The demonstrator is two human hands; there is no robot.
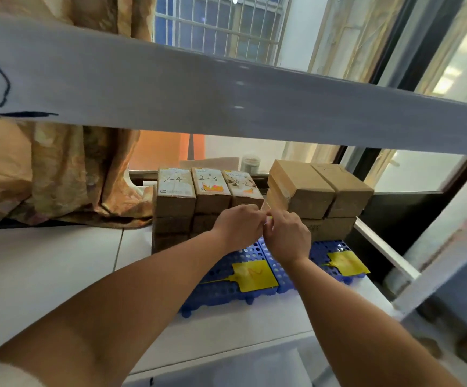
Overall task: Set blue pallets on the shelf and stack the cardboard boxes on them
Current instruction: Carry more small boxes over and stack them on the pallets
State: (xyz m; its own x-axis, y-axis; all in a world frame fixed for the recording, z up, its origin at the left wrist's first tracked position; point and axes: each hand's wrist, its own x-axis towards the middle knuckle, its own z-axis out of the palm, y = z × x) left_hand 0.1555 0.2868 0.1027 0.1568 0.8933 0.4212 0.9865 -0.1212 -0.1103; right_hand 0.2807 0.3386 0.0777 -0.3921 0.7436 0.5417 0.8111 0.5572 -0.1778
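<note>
- Shelf (59,275): white and flat. It runs under both forearms, and its front edge is nearest the viewer.
- Pallets (226,280): two, blue and perforated, flat on the shelf right below the grip. They touch side by side in a row across the shelf, the right end (321,251) a little farther back. Their near edges stop short of the shelf front.
- Tags (254,275): yellow, one on each pallet's near part, below and to either side of the grip.
- Left hand (240,226) and right hand (288,233): they meet knuckle to knuckle above the pallet seam, fingers curled inward. The fingertips are hidden, so I cannot tell whether either hand grips anything.
- Left boxes (175,191): a cardboard stack just beyond and left of the grip, three across, long axes running near to far. The tops are hand-numbered.
- Right boxes (319,188): a stack beyond and right of the grip. The top pair sits skewed to the layers beneath.
- Open room: shelf surface lies left of the grip. A rail (386,252) and an upright (447,258) close the right side.
- Upper board (226,93): grey-white, crossing overhead above the grip.
- Beyond: a curtain (45,169) to the left and a barred window (215,23) at the top.
</note>
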